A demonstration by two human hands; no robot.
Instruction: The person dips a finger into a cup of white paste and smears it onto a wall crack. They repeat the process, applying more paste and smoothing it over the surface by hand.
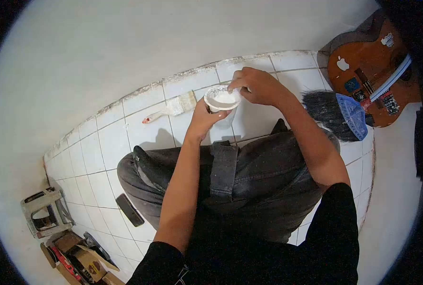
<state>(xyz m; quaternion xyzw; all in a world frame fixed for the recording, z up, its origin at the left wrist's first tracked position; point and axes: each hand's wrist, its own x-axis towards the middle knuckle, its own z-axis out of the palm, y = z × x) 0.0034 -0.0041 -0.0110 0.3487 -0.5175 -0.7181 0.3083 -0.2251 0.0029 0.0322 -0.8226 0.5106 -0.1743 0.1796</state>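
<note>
My left hand (205, 119) is wrapped round the side of a white plastic tub (225, 122), which holds white material. At the tub's right rim is my right hand (252, 85), its fingers bent and drawn together at the edge; whether they pinch anything besides the rim is too small to tell. A paintbrush (175, 106) with a pale handle and whitish bristles lies on the tiles to the left of the tub.
A broom head (337, 114) with black bristles and a guitar (363, 66) are at the right. A phone (130, 210) lies left of my crossed legs. A grey stool (44, 213) and an open cardboard box (90, 263) stand at the lower left. The wall (173, 38) runs along the tiles ahead.
</note>
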